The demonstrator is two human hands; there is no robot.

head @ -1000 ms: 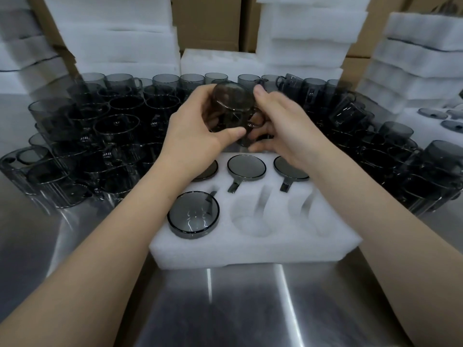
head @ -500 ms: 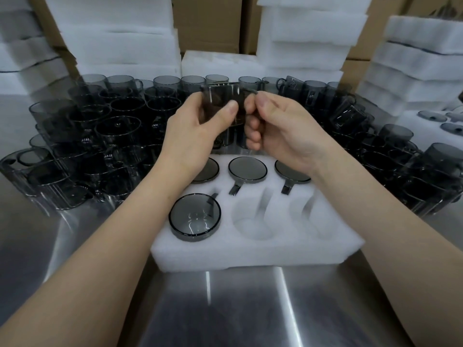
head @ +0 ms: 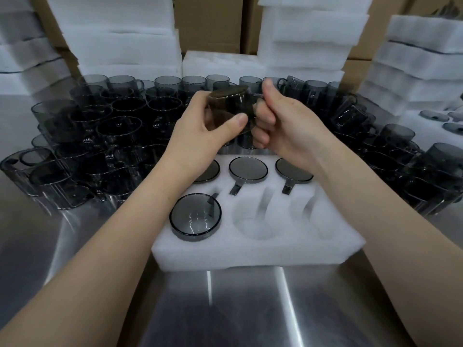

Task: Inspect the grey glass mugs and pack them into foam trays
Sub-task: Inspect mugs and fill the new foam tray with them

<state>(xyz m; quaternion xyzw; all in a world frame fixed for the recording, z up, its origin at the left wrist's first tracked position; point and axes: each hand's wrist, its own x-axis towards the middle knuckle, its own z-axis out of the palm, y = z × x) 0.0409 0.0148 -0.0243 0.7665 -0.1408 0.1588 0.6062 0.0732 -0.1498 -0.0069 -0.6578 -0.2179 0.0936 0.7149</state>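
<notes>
- The steel table (head: 225,309) carried the foam tray (head: 258,256) at its middle.
- Loose grey mugs (head: 120,131) crowded the table behind and on both sides of the foam tray, touching one another. A wide swing of either hand could probably knock glass against glass.
- The foam tray held four packed mugs (head: 248,170): three in its back row and one front-left. Its two other front pockets (head: 255,226) stood vacant.
- The left hand (head: 198,136) hovered above the tray's back row, thumb and fingers wrapped round the body of the held mug (head: 230,106).
- The right hand (head: 288,126) sat just beside it, with its fingers curled in at the handle side of the mug.
- The held mug hung tilted above the tray's back edge. Smooth glass may slip during turning and would then fall onto the packed mugs directly below.
</notes>
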